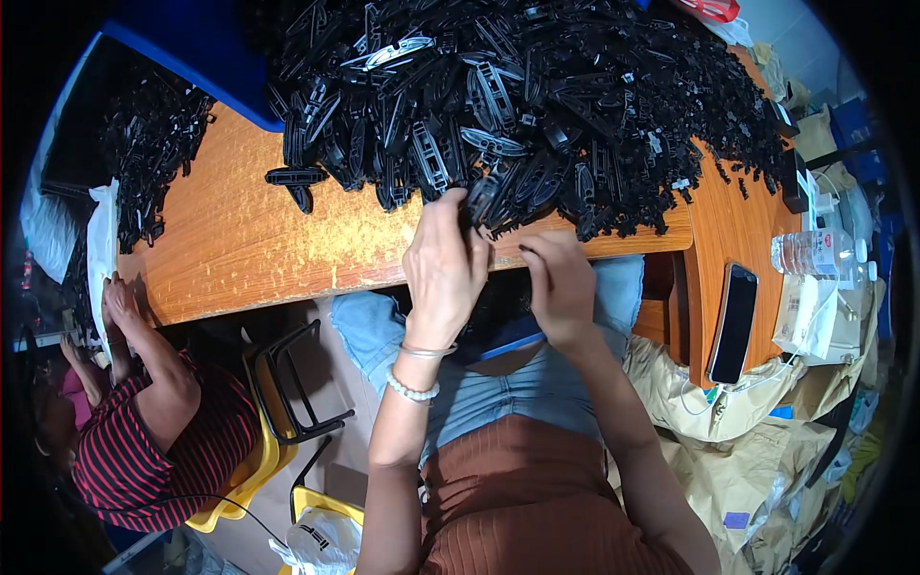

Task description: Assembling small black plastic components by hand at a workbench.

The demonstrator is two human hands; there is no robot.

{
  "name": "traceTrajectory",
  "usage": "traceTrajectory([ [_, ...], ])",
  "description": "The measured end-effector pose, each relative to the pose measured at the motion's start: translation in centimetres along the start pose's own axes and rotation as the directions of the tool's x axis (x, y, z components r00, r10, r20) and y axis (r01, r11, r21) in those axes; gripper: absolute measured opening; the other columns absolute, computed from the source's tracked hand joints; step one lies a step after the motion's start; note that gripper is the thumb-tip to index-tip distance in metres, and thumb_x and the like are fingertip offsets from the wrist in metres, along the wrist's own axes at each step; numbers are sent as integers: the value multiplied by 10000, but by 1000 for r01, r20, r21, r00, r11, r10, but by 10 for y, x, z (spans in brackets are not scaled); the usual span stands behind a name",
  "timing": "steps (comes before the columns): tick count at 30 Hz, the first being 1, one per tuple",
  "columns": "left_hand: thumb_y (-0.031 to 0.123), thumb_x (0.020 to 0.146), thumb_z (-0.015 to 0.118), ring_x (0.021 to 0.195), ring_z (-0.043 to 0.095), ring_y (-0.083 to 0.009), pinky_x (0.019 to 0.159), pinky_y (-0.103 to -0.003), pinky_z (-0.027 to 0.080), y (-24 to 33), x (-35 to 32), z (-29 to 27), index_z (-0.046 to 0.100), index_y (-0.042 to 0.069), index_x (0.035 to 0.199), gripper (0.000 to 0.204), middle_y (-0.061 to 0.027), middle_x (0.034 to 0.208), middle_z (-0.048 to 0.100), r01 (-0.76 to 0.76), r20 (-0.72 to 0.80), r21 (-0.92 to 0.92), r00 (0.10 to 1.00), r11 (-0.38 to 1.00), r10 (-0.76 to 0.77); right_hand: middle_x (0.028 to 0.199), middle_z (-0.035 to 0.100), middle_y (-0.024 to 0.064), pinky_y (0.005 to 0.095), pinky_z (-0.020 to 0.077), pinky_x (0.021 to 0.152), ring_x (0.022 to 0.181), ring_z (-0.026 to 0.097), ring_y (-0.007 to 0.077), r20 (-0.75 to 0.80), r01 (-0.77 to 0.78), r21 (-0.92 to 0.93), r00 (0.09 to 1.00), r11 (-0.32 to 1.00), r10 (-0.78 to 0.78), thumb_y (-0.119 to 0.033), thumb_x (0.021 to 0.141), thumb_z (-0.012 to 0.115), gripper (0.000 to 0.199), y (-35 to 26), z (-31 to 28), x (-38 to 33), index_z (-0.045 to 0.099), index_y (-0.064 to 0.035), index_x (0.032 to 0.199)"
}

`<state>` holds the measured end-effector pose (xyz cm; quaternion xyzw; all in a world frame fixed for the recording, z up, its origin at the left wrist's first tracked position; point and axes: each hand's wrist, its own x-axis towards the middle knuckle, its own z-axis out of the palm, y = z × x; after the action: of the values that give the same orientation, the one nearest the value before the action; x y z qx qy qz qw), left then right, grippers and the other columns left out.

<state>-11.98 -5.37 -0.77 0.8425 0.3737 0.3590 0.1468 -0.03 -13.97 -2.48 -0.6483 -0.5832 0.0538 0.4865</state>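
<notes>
At the table's front edge, my left hand [446, 257] is closed, its fingertips on an oval black plastic part [482, 199] that is slightly blurred. To its right, my right hand [563, 287] has its fingers curled together. A tiny dark bit shows at those fingertips, too small to name. Both hands are beside a large heap of black plastic parts [402, 134]. Long oval pieces lie toward the heap's left and middle, and small clip-like pieces [661, 144] toward its right. Below my hands, a dark container with a blue edge [513, 347] sits partly hidden at my lap.
A phone [734, 324] and a water bottle [810, 253] rest on the side surface at right, above brown paper bags [757, 470]. A blue bin [196, 67] stands at far left. Another person in a striped top [172, 450] works beside a second black heap [158, 144], near yellow chairs [254, 470].
</notes>
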Motion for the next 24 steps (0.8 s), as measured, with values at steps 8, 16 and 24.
traceTrajectory([
  [8,-170,735,515,789,616,-112,715,-214,513,9,-38,-19,426,-12,1070,381,-118,989,584,497,364,-813,840,302,-402,948,580,126,255,533,665,723,632,180,178,-389,756,896,526,406,91,858,524,156,-11,-13,-17,588,76,999],
  [16,-40,826,643,832,629,-83,684,-179,484,27,-52,-28,588,-63,1101,282,-98,898,675,528,431,-792,839,305,-333,919,606,97,223,484,665,727,593,130,185,-507,711,803,487,566,64,831,579,133,-34,-21,-19,635,68,951],
  [24,-91,799,633,806,643,-107,715,-216,532,33,-49,-32,558,-43,1132,344,-85,897,668,599,544,-795,773,93,-326,909,618,86,244,467,751,819,588,142,216,-462,607,879,647,425,72,803,597,125,-34,-33,-17,650,51,915],
])
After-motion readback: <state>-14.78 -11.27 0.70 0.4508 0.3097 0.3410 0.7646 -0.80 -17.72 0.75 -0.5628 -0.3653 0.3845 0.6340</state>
